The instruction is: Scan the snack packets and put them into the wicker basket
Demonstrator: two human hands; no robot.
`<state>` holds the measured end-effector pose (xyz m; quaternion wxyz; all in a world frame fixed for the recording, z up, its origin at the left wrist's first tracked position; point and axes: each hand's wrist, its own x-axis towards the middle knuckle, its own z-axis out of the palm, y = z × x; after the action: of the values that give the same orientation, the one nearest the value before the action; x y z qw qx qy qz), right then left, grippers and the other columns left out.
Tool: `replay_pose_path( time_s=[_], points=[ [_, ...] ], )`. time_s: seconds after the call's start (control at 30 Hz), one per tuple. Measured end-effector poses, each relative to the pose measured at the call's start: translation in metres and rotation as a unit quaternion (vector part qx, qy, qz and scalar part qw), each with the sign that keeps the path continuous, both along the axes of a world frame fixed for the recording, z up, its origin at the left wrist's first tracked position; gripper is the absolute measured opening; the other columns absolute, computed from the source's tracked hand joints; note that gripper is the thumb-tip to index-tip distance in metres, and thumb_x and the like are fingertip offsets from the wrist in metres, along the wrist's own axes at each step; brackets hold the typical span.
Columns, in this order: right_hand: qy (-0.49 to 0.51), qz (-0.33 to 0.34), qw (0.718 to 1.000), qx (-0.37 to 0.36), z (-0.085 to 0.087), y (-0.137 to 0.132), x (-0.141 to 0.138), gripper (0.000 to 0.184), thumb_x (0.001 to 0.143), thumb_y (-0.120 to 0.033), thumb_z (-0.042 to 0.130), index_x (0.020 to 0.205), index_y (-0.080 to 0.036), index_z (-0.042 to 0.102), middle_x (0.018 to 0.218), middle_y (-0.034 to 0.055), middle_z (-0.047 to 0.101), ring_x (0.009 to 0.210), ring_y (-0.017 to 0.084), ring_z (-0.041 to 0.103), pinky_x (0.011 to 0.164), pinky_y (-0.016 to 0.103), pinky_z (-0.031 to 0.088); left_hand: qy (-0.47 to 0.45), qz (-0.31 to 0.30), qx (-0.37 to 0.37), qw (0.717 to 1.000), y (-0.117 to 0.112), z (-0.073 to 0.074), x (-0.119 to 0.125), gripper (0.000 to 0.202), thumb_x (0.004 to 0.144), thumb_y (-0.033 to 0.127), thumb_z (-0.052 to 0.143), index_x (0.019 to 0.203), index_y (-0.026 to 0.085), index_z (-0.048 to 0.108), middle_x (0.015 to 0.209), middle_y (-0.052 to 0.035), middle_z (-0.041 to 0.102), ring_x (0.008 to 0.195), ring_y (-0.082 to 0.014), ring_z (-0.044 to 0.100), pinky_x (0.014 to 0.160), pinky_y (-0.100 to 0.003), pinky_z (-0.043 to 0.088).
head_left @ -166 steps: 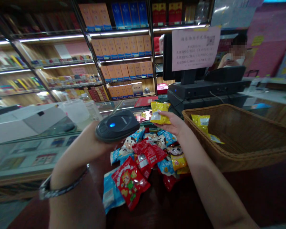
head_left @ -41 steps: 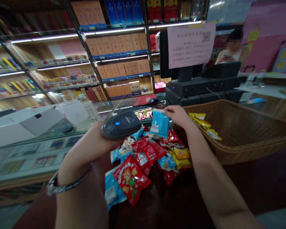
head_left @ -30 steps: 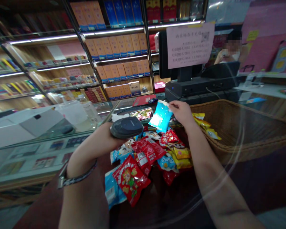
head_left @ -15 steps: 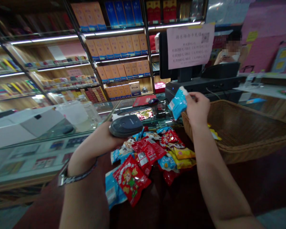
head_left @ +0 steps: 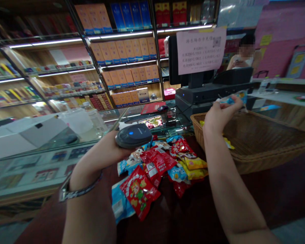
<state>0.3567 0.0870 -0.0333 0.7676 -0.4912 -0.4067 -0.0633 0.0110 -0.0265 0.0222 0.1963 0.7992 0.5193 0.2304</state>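
One black oval handheld barcode scanner (head_left: 133, 136), its blue light lit, lies across the palm of the left hand (head_left: 109, 150), with the fingers curled up around its underside. A dark metal-link bracelet (head_left: 78, 191) circles the left wrist. The right hand (head_left: 220, 114) is raised and narrowly pinched, thumb and fingertips gripping one end of a light-blue foil snack packet (head_left: 234, 99). That packet hangs in the air just above the near rim of a woven brown wicker basket (head_left: 259, 163), toward the basket's far left side.

A few yellow foil snack packets (head_left: 227, 143) lie inside the basket by its left wall, partly hidden by the right hand and the rim. A loose heap of snack packets (head_left: 162, 169) in red, yellow and pale blue covers the dark reddish-brown counter (head_left: 269, 193) between the two forearms, directly below the scanner and left of the basket.

Beyond the counter stand a glass display case (head_left: 40, 152) and a black checkout terminal (head_left: 195, 94) with a pink paper notice (head_left: 200, 51). Another person (head_left: 244, 56) sits farther back, behind the terminal.
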Motion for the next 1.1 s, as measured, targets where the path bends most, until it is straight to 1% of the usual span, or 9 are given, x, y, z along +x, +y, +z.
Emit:
replay_pose_path(
  time_s=[0.13, 0.27, 0.37, 0.47, 0.6, 0.77, 0.87, 1.0, 1.1],
  points=[
    [0.031, -0.038, 0.998, -0.028, 0.007, -0.003, -0.009, 0.039, 0.090, -0.027, 0.046, 0.128, -0.020, 0.044, 0.097, 0.0075, 0.057, 0.092, 0.020, 0.062, 0.085, 0.041, 0.051, 0.012, 0.004, -0.001, 1.000, 0.000, 0.001, -0.001, 0.032, 0.074, 0.033, 0.072, 0.101, 0.016, 0.070, 0.079, -0.0035, 0.074, 0.068, -0.0171, 0.063, 0.066, -0.029, 0.052],
    [-0.134, 0.140, 0.965, -0.178, 0.010, -0.010, -0.026, 0.026, 0.078, -0.021, 0.060, 0.104, -0.019, 0.063, 0.086, 0.0039, 0.065, 0.078, 0.016, 0.063, 0.076, 0.031, 0.050, 0.011, -0.001, 0.009, 1.000, -0.001, 0.002, 0.002, 0.036, 0.073, 0.033, 0.073, 0.105, 0.017, 0.070, 0.082, -0.0033, 0.074, 0.068, -0.0163, 0.061, 0.068, -0.028, 0.052],
    [-0.285, 0.228, 0.841, -0.401, 0.001, -0.010, -0.040, 0.020, 0.074, -0.023, 0.068, 0.094, -0.019, 0.071, 0.085, 0.0080, 0.071, 0.082, 0.021, 0.067, 0.075, 0.031, 0.050, 0.002, -0.011, 0.010, 1.000, -0.002, 0.003, 0.004, 0.037, 0.073, 0.032, 0.073, 0.106, 0.017, 0.071, 0.081, -0.0035, 0.074, 0.069, -0.0165, 0.061, 0.068, -0.029, 0.052],
    [-0.354, 0.216, 0.694, -0.589, -0.016, -0.003, -0.053, 0.021, 0.073, -0.025, 0.071, 0.090, -0.013, 0.074, 0.085, 0.0167, 0.073, 0.084, 0.028, 0.070, 0.075, 0.034, 0.052, -0.001, -0.016, 0.008, 1.000, -0.003, 0.004, 0.005, 0.037, 0.073, 0.031, 0.073, 0.107, 0.017, 0.071, 0.081, -0.0039, 0.074, 0.069, -0.0169, 0.062, 0.070, -0.030, 0.053],
    [-0.352, 0.246, 0.614, -0.662, -0.038, 0.009, -0.063, 0.019, 0.072, -0.015, 0.070, 0.088, -0.008, 0.075, 0.071, 0.0154, 0.072, 0.063, 0.024, 0.070, 0.064, 0.033, 0.054, -0.003, -0.024, 0.016, 1.000, -0.005, 0.005, 0.004, 0.033, 0.073, 0.032, 0.073, 0.102, 0.017, 0.072, 0.084, -0.0046, 0.075, 0.072, -0.0179, 0.063, 0.071, -0.030, 0.053],
    [-0.361, 0.254, 0.633, -0.636, -0.040, 0.017, -0.061, 0.016, 0.069, -0.012, 0.069, 0.083, -0.012, 0.077, 0.069, 0.0125, 0.073, 0.070, 0.022, 0.071, 0.065, 0.027, 0.053, 0.005, -0.019, 0.003, 1.000, -0.005, 0.005, 0.001, 0.029, 0.073, 0.034, 0.072, 0.095, 0.016, 0.070, 0.078, -0.0030, 0.073, 0.065, -0.0158, 0.060, 0.064, -0.028, 0.052],
    [-0.371, 0.248, 0.687, -0.573, -0.024, 0.010, -0.055, 0.018, 0.069, -0.009, 0.062, 0.077, -0.017, 0.077, 0.073, 0.0102, 0.073, 0.079, 0.022, 0.070, 0.071, 0.026, 0.050, 0.016, -0.009, 0.008, 1.000, -0.005, 0.005, 0.000, 0.027, 0.072, 0.034, 0.072, 0.091, 0.015, 0.070, 0.077, -0.0037, 0.072, 0.066, -0.0163, 0.060, 0.063, -0.027, 0.051],
    [-0.391, 0.293, 0.800, -0.349, -0.003, -0.004, -0.045, 0.025, 0.063, -0.004, 0.053, 0.071, -0.019, 0.071, 0.082, 0.0048, 0.073, 0.084, 0.018, 0.066, 0.077, 0.025, 0.046, 0.010, -0.011, 0.010, 1.000, -0.007, 0.006, 0.000, 0.027, 0.072, 0.034, 0.073, 0.091, 0.014, 0.070, 0.077, -0.0040, 0.073, 0.066, -0.0166, 0.060, 0.065, -0.029, 0.052],
    [-0.334, 0.382, 0.840, -0.192, 0.003, -0.008, -0.044, 0.021, 0.061, -0.006, 0.045, 0.067, -0.019, 0.061, 0.094, 0.0043, 0.070, 0.093, 0.017, 0.063, 0.085, 0.026, 0.045, 0.007, -0.014, 0.012, 1.000, -0.007, 0.006, 0.002, 0.028, 0.073, 0.033, 0.073, 0.095, 0.015, 0.071, 0.082, -0.0040, 0.074, 0.071, -0.0173, 0.062, 0.069, -0.030, 0.053]
  ],
)
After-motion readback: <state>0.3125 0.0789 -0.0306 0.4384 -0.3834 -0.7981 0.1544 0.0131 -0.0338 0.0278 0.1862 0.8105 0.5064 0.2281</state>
